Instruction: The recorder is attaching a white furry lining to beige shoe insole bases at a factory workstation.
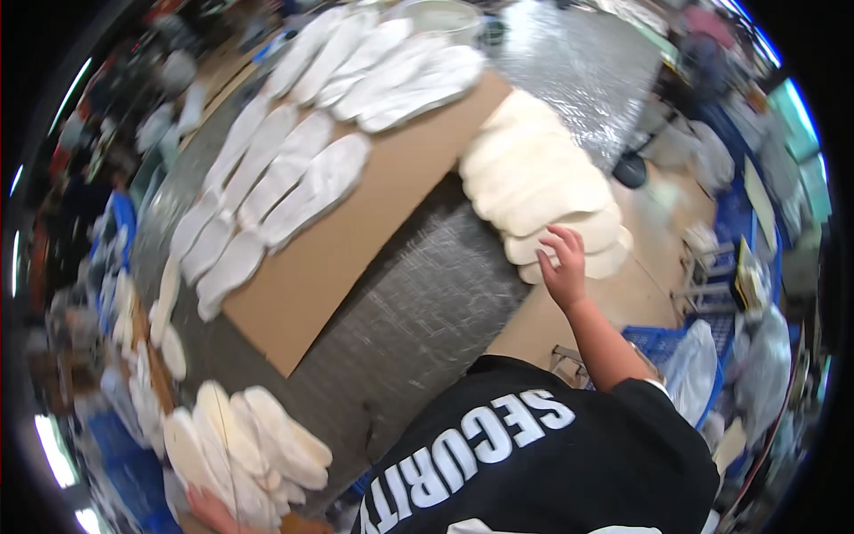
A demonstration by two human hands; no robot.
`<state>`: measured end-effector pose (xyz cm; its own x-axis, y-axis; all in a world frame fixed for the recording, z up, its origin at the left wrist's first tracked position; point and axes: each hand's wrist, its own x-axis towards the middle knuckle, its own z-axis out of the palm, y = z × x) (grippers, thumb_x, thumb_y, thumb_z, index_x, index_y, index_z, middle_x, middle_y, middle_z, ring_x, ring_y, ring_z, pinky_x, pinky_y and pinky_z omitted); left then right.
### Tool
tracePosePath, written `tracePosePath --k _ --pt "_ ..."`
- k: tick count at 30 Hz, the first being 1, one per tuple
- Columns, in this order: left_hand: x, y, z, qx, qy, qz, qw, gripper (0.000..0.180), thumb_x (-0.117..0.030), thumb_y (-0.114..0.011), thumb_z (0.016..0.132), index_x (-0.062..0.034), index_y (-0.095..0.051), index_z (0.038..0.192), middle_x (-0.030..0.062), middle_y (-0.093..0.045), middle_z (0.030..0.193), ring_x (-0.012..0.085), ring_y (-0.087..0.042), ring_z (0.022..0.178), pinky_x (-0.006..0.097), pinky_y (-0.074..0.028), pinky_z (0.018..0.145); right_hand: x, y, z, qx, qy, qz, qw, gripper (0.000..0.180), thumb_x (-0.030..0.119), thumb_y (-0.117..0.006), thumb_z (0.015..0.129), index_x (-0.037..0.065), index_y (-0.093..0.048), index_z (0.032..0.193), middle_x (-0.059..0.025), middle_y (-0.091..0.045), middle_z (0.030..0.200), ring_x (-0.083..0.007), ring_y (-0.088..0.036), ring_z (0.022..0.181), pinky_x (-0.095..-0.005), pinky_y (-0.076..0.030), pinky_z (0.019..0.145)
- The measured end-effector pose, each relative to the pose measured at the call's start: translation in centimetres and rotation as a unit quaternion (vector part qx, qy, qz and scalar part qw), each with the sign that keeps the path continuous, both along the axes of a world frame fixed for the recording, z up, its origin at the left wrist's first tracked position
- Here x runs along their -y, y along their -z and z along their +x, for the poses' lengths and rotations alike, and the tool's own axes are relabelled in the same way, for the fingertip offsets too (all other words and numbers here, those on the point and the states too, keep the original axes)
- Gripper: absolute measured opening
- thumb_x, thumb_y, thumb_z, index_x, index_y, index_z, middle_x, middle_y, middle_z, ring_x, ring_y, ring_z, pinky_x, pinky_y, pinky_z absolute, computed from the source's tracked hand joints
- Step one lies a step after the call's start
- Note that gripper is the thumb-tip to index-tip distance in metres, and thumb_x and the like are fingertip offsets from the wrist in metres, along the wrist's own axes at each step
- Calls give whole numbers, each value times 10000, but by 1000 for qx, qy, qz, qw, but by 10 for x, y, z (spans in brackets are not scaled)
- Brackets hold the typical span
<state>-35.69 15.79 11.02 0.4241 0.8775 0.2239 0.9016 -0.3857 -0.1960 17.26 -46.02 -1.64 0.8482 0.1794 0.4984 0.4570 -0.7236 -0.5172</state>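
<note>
A person in a black short-sleeved shirt with white lettering (569,463) reaches the right hand (564,267), fingers bent and parted, to the near end of an overlapping stack of cream, sole-shaped flat pieces (534,169). The left hand (210,509) is at the lower edge of a loose pile of white-and-cream sole-shaped pieces (258,432). White sole-shaped pieces (307,182) lie in rows along a brown cardboard sheet (382,209) on a grey, sheet-covered table (427,280).
</note>
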Motion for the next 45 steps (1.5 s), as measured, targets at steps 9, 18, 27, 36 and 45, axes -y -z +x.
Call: tracePosePath --k 9,18,27,36,45 --pt "45 26 123 201 150 168 953 256 -89 -568 880 59 -611 1084 228 -634 1057 366 -588 1021 411 -431 946 13 -20 55 23 -69 -226 971 340 238 -790 673 110 -636 948 -74 -567 1134 -288 -513 1086 -420 -403 946" --pt "365 77 433 145 686 -290 652 285 -74 -684 722 -53 -632 1001 138 -597 1141 330 -531 1105 435 -403 947 2 -8 104 -72 -188 -411 889 170 194 -677 783 82 -612 892 -98 -568 990 -276 -595 858 -407 -512 652" --pt "436 117 496 84 670 -407 615 288 -159 -670 833 -23 -609 1080 138 -599 1149 310 -546 1093 420 -441 917 70 -72 130 216 135 282 925 73 60 -534 915 9 -581 892 -131 -587 962 -266 -546 886 -343 -422 798" --pt "380 55 479 285 228 -920 142 704 -180 -614 853 -15 -247 1431 228 -417 1380 330 -483 1235 425 -435 999 -53 -74 -53 160 -352 -49 921 254 279 -683 706 111 -605 880 -29 -576 1058 -228 -532 1050 -447 -381 933" --pt "235 113 313 283 69 -845 449 515 -12 -490 890 44 -344 1381 172 -619 1151 240 -626 1020 348 -515 843 -130 -43 -5 -71 -412 96 903 123 137 -700 741 55 -654 820 -105 -607 776 -277 -578 794 -397 -461 755"
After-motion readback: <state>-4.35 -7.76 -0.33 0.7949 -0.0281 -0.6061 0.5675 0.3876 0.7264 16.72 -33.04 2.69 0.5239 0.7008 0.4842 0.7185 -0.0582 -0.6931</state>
